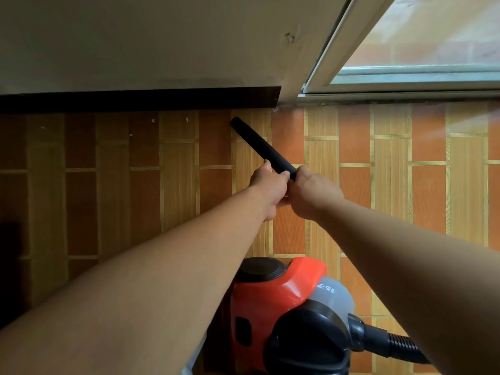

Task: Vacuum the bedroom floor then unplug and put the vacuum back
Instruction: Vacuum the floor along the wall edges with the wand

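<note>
Tube (259, 144) in L hand (270, 191), R hand (315, 194)

**Plastic, paint and printed floor**

I am looking at a black tube (259, 147) that is showing as matt plastic, smooth along its length. The vacuum body (270, 301) is gleaming in glossy red plastic, with window light streaking its shell. Its round top cap (261, 269) is reading as duller black plastic, and the dust cup (334, 297) as cloudy, translucent grey plastic. The hose (400, 345) is showing ribbed black plastic. The floor (378, 185) is shining faintly; it is smooth sheet or tile, I cannot tell which, printed with wood grain. The baseboard (135, 100) is looking dark and matt. The wall (162, 36) is wearing flat paint, chipped in one spot. The window frame (338, 50) is looking smooth and white, its glass (433, 31) hazy.
</note>
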